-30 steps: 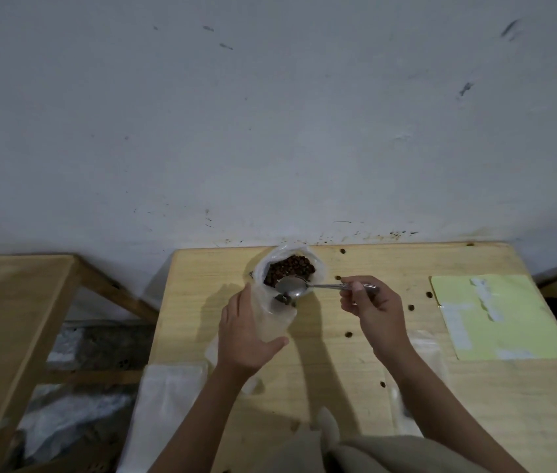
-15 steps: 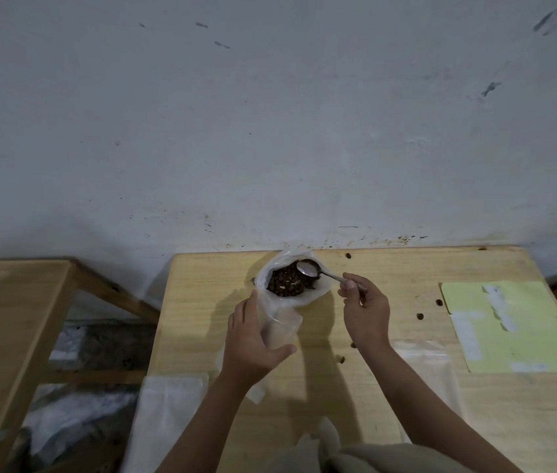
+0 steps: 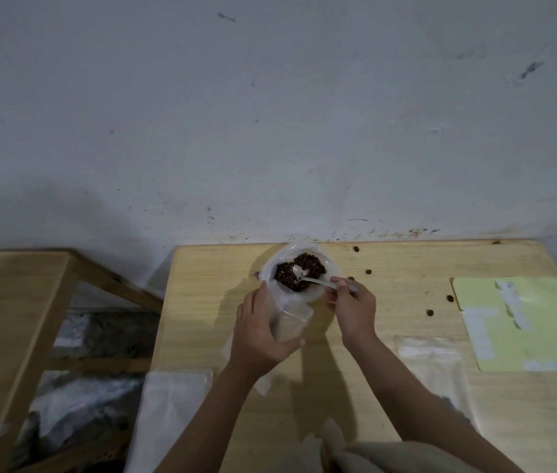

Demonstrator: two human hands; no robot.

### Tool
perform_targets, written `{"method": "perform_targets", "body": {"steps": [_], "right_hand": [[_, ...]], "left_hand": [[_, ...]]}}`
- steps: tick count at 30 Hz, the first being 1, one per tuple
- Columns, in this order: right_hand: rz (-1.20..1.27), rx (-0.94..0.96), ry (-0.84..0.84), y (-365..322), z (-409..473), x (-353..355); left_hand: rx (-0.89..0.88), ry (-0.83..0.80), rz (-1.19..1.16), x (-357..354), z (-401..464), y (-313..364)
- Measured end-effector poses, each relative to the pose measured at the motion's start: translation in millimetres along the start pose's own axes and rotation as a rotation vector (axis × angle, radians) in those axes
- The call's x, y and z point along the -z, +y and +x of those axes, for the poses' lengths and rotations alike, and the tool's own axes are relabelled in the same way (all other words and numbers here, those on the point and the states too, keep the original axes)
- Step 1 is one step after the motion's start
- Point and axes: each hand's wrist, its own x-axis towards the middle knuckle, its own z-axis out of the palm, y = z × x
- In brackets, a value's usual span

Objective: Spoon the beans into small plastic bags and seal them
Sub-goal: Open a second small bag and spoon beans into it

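While the left hand grips a small bag, the right hand pinches the half-buried spoon.

Your left hand grips a small clear plastic bag held open just in front of the large bag of beans; your right hand pinches the handle of a metal spoon, whose bowl sits in the dark beans; a few loose beans lie scattered on the wooden table to your right; a pale green sheet rests near the right edge; flat empty bags lie nearer you; a second wooden table stands to your left, against the grey wall.
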Motion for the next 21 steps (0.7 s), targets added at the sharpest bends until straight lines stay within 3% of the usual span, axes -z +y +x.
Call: {"method": "perform_targets", "body": {"steps": [8, 21], "right_hand": [[0.155, -0.031, -0.005, -16.6, -12.3, 21.5], [0.150, 0.252, -0.182, -28.9, -38.4, 70.5]], "left_hand": [[0.032, 0.015, 0.028, 2.5, -4.5, -1.2], [0.032, 0.034, 0.057, 8.7, -8.0, 10.7]]}}
